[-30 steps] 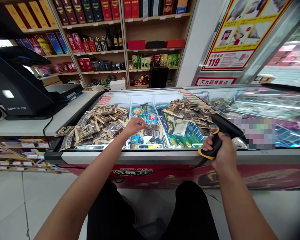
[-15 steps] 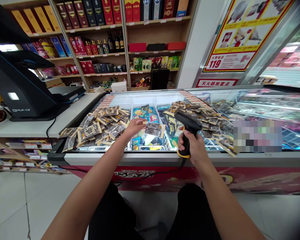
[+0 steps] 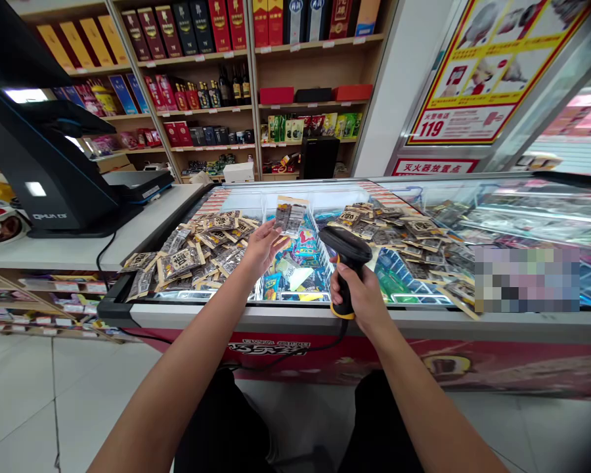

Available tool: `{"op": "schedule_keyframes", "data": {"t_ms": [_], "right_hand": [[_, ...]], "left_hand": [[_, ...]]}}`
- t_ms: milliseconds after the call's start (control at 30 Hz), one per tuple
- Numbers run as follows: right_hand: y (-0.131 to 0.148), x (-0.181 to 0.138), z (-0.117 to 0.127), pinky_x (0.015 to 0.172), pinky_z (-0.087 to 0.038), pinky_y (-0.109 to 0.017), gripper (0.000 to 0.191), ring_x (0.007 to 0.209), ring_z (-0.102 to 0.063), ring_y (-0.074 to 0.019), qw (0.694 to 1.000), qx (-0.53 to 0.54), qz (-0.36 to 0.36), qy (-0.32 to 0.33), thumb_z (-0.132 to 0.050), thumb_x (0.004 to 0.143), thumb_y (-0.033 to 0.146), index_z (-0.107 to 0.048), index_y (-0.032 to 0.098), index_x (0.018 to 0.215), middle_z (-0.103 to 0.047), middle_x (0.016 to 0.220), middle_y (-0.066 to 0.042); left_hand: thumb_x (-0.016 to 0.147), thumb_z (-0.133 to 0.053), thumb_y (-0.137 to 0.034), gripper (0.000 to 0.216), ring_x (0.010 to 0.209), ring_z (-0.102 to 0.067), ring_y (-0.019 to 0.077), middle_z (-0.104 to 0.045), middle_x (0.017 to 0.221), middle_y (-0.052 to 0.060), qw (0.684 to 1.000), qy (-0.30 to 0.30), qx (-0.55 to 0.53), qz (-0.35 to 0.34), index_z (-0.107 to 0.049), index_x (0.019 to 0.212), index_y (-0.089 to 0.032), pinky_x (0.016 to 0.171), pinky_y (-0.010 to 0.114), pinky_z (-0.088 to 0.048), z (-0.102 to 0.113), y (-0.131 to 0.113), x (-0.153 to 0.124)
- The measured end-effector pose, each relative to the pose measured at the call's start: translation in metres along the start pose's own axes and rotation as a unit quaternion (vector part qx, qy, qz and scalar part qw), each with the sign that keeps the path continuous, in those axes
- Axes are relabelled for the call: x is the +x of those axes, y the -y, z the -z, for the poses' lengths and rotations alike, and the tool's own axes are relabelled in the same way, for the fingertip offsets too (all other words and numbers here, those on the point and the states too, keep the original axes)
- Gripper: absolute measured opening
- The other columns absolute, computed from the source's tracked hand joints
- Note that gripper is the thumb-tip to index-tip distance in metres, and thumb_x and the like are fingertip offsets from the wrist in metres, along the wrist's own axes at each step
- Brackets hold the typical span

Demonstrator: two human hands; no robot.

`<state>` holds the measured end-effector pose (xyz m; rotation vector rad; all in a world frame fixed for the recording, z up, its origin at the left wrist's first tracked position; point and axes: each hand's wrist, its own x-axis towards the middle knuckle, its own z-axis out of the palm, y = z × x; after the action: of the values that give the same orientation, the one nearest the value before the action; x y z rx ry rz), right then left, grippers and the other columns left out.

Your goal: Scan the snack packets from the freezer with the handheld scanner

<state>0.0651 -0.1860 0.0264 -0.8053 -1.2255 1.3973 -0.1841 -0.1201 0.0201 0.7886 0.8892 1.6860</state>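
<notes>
My right hand [image 3: 357,289] grips a black barcode scanner [image 3: 347,253] with yellow trim by its handle, above the front rim of the chest freezer. A small dark snack packet [image 3: 291,215] with cream ends shows just beyond the fingertips of my left hand [image 3: 263,248]. The fingers of that hand are apart; whether the fingertips still touch the packet is hard to tell. Similar packets lie in a heap [image 3: 201,243] to the left and in another heap [image 3: 404,230] to the right. Between them, colourful bags [image 3: 300,263] show inside the freezer.
A counter [image 3: 162,223] with a dark weighing machine [image 3: 54,190] stands at the left. The scanner's cable [image 3: 325,345] hangs across the freezer front. Shelves [image 3: 217,108] of boxes and bottles rise behind. A blurred patch [image 3: 526,279] covers part of the right side.
The packet has moved from my left fingers to farther back and turned upright, and those fingers have spread. My right hand has shifted the scanner left. The view has shifted slightly.
</notes>
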Motion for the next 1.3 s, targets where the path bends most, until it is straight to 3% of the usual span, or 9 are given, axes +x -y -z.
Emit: {"op": "schedule_keyframes", "data": {"t_ms": [300,533,867,1067,1200,1300], "right_hand": [[-0.008,0.000,-0.021,0.043,-0.045,-0.026,0.054,0.044,-0.052,-0.0118,0.997,-0.052,-0.018,0.045,-0.092,0.087,0.067,-0.073,0.022,0.108,-0.063,0.064,0.006],[-0.016,0.000,-0.030,0.042,-0.046,-0.026,0.055,0.043,-0.053,-0.0120,0.996,-0.064,-0.021,0.053,-0.091,0.089,0.071,-0.068,0.022,0.100,-0.062,0.063,0.005],[-0.011,-0.001,-0.028,0.041,-0.046,-0.026,0.059,0.043,-0.053,-0.0121,0.997,-0.049,-0.030,0.048,-0.094,0.086,0.074,-0.062,0.025,0.092,-0.062,0.064,0.004],[-0.005,0.001,-0.031,0.041,-0.043,-0.025,0.057,0.042,-0.051,-0.0108,0.998,-0.031,-0.032,0.034,-0.097,0.083,0.069,-0.065,0.024,0.094,-0.060,0.061,0.006],[-0.001,0.005,-0.020,0.043,-0.044,-0.024,0.054,0.043,-0.050,-0.0105,0.999,0.014,-0.029,0.017,-0.098,0.082,0.063,-0.069,0.024,0.105,-0.060,0.061,0.008],[0.002,0.008,0.000,0.043,-0.042,-0.023,0.054,0.042,-0.048,-0.0097,0.999,0.038,-0.033,-0.014,-0.099,0.078,0.060,-0.069,0.024,0.105,-0.058,0.060,0.009]], "left_hand": [[0.081,-0.103,-0.036,0.049,0.101,-0.078,0.0177,-0.068,0.090,-0.005,0.997,-0.043,0.024,-0.064,-0.063,0.108,-0.027,0.116,0.045,-0.061,0.001,-0.003,0.005],[0.080,-0.101,-0.034,0.042,0.091,-0.076,0.0167,-0.075,0.092,-0.002,0.995,-0.073,0.061,-0.028,-0.062,0.093,-0.024,0.090,0.030,-0.056,-0.003,-0.004,0.000],[0.079,-0.103,-0.035,0.049,0.085,-0.074,0.0158,-0.073,0.089,-0.003,0.996,-0.064,0.062,-0.022,-0.057,0.090,-0.025,0.091,0.031,-0.055,-0.002,-0.003,-0.001],[0.083,-0.100,-0.034,0.041,0.087,-0.075,0.0179,-0.075,0.093,0.000,0.992,-0.063,0.105,-0.042,-0.062,0.092,-0.024,0.089,0.033,-0.058,-0.002,-0.003,-0.001],[0.088,-0.096,-0.034,0.026,0.088,-0.074,0.0237,-0.079,0.098,0.006,0.953,-0.014,0.262,-0.154,-0.075,0.099,-0.025,0.082,0.035,-0.059,0.000,-0.009,-0.007],[0.097,-0.085,-0.031,0.009,0.097,-0.073,0.0279,-0.079,0.108,0.011,0.868,0.046,0.411,-0.275,-0.079,0.102,-0.026,0.092,0.040,-0.060,0.012,-0.027,-0.015]]}}
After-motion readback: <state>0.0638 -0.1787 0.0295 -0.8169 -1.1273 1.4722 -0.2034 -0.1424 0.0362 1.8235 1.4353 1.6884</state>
